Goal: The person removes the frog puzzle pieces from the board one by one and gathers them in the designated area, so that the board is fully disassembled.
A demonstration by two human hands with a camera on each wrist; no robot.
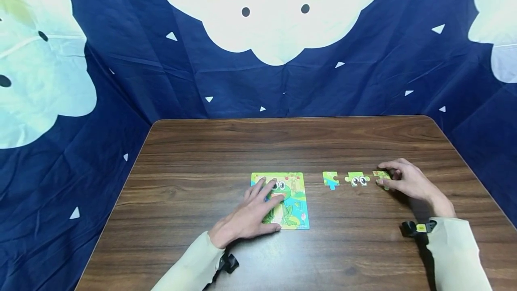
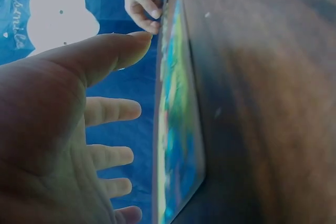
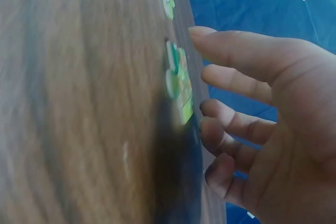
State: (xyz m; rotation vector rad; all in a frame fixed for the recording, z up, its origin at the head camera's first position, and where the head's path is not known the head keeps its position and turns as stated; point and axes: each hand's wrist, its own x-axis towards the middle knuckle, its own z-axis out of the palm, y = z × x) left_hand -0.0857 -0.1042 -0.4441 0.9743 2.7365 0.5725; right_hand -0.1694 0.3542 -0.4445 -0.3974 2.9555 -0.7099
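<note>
A square frog jigsaw puzzle [image 1: 298,201] lies on the brown table, showing a green frog against a blue and yellow-green scene. My left hand [image 1: 255,212] is spread over its left part, fingers straight and covering some of the picture. In the left wrist view that hand [image 2: 47,124] hovers just off the puzzle's face with nothing in it. To the right, my right hand [image 1: 409,182] is at a green puzzle piece [image 1: 380,174]. Its thumb and loosely bent fingers stand around the piece [image 3: 184,85], with a gap showing in the right wrist view.
Left of that piece lie a puzzle piece with two frog eyes [image 1: 357,179] and a green and blue piece [image 1: 330,178], in a row. The wood-grain table [image 1: 194,156] ends at a dark blue cloth [image 1: 242,80] with cloud faces.
</note>
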